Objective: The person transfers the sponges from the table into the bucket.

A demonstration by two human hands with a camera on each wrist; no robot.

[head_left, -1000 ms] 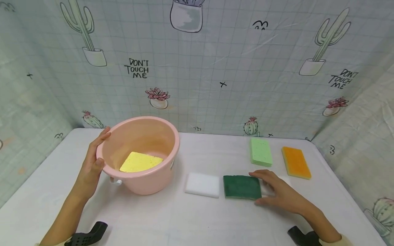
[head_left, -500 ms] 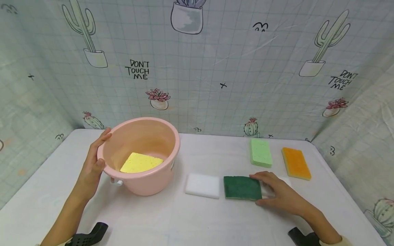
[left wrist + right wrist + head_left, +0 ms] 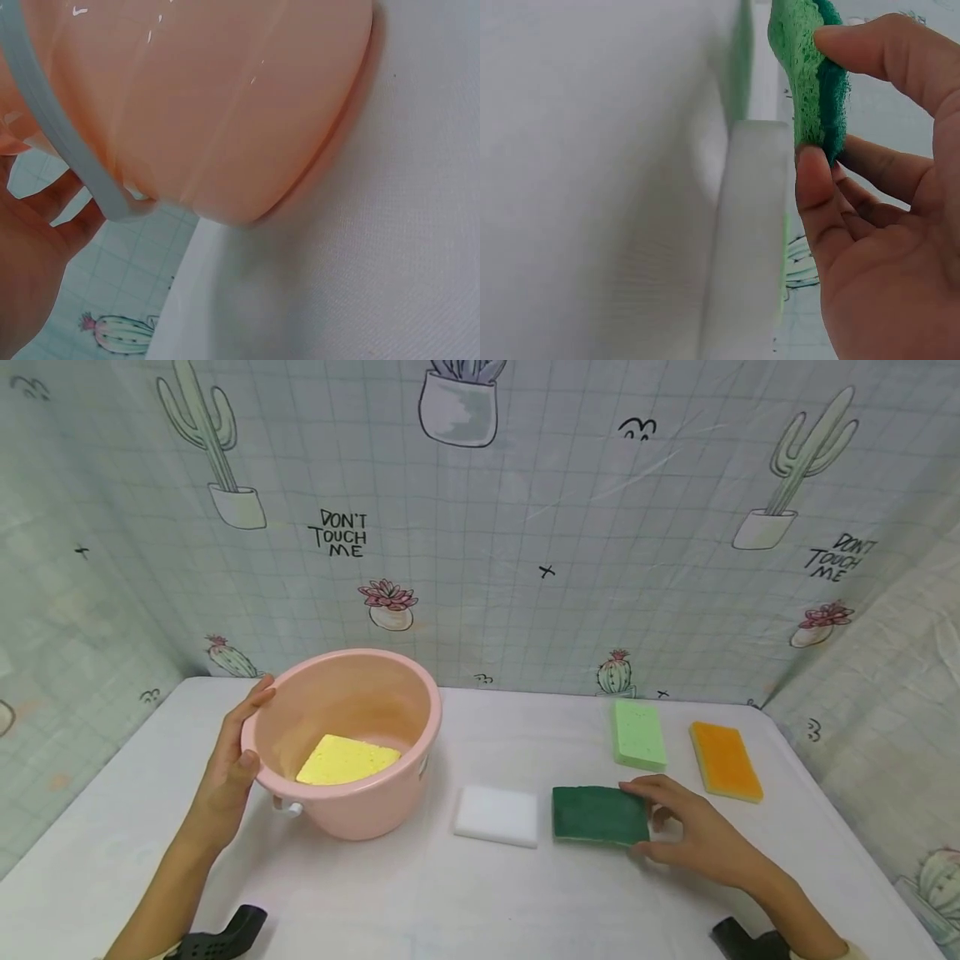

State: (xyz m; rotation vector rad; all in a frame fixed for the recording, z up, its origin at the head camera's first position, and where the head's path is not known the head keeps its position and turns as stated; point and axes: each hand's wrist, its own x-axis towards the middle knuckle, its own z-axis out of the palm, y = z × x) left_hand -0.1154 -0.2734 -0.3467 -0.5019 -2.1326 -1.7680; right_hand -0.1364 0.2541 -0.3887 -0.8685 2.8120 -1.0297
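My left hand (image 3: 228,768) grips the left side of the rim of a pink bucket (image 3: 375,806). In the left wrist view the bucket's wall (image 3: 225,97) and its pale handle (image 3: 64,127) are close to my fingers. A yellow sponge (image 3: 348,760) lies inside the bucket. With my right hand (image 3: 697,831) I pinch the right end of a green scouring sponge (image 3: 598,816) between thumb and fingers. Its dark scouring side faces up. The right wrist view has this scouring sponge (image 3: 810,82) held off the table, above a white sponge (image 3: 746,232) partly hidden by my hand in the head view.
Another white sponge (image 3: 497,816) lies between the bucket and the green one. At the back right are a light green sponge (image 3: 639,735) and an orange-topped sponge (image 3: 726,762). The white table (image 3: 420,893) ends at a cactus-print cloth (image 3: 480,527) behind and at both sides.
My right hand has shifted slightly rightward with the green scouring sponge, its fingers closing further over the end. My left hand stays on the bucket rim. The head view tilts slightly.
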